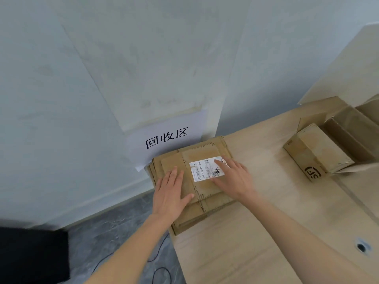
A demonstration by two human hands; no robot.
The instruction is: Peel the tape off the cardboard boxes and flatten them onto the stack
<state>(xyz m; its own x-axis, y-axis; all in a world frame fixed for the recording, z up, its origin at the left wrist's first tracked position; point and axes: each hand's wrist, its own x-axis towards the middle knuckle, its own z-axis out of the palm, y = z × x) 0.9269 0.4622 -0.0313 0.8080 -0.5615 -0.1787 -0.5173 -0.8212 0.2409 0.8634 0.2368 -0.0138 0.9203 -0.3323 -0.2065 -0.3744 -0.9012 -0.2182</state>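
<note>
Two flat, straight-fingered hands, left hand [171, 193] and right hand [235, 179], on one flattened-box stack [207, 193]; two unflattened boxes [320, 154] apart.

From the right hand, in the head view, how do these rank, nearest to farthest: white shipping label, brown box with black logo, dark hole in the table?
1. White shipping label: under the right hand fingertips.
2. Brown box with black logo: further right, upright.
3. Dark hole in the table: far right, near edge.

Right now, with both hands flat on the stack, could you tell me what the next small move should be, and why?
Probably lift both hands and reach for the box standing at right. The left hand and right hand press the top flattened piece, which already lies flat on the stack, while that box is unflattened.
</note>
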